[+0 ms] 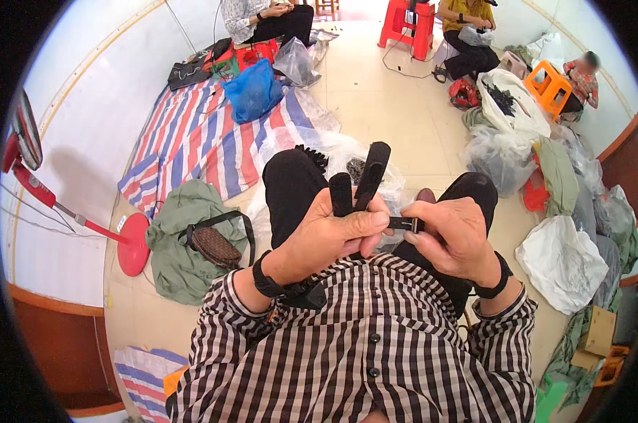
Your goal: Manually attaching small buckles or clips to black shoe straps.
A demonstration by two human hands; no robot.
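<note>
My left hand (333, 229) is closed around a black fabric strap (373, 173), whose two wide ends stick up above the fingers. Between my two hands runs a narrow black end with a small buckle-like piece (405, 223). My right hand (454, 234) pinches that piece between thumb and fingers. Just beyond my knees, a clear plastic bag (280, 148) lies spread out. Black ribbed strips (313, 159) and a heap of small dark parts (356, 168) rest on it.
On the left stand a red fan (130, 243) and a green cloth with a brown pouch (217, 247). Beyond lies a striped sheet (192, 134) with a blue bag (253, 92). Several bags (502, 158), a red stool (407, 32), an orange stool (546, 88) and other seated people are around.
</note>
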